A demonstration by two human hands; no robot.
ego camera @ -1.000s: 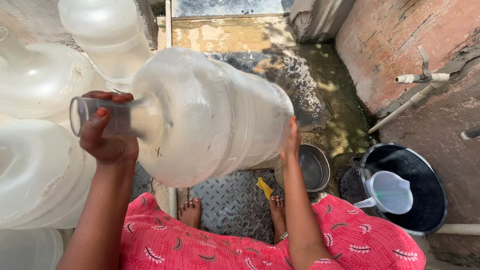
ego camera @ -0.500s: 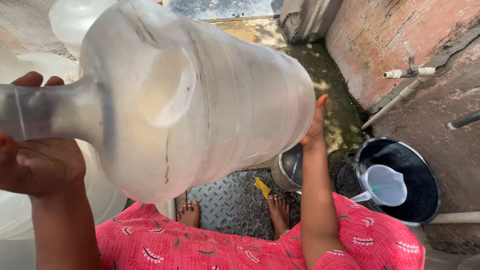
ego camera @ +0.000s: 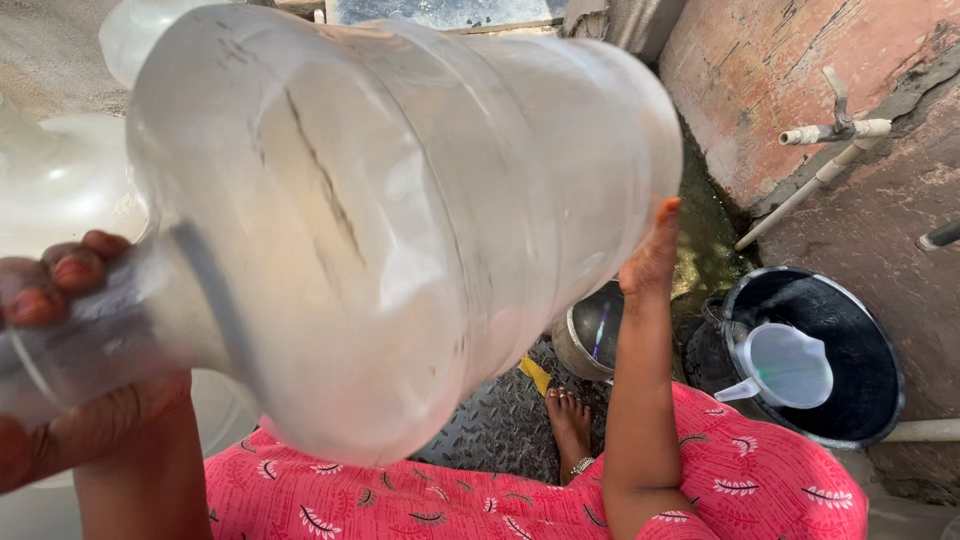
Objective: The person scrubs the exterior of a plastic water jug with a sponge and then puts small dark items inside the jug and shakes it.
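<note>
Jug (ego camera: 400, 220): lay sideways up front, neck in the left hand (ego camera: 70, 370), base against the right hand (ego camera: 650, 255).
Pot (ego camera: 590, 340): sat below the jug's base.
Scoop (ego camera: 785, 365): lay inside the tub (ego camera: 870, 340), right of the pot.
Pipe (ego camera: 830, 130): ran on the wall behind the tub.

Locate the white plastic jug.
In the head view, lower right: the white plastic jug sits inside the black tub, below the wall pipe, right of the right hand.

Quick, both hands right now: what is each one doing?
Left hand: closed around the neck of the big clear water jug.
Right hand: open, palm pressed flat against the jug's base end, steadying it.
</note>
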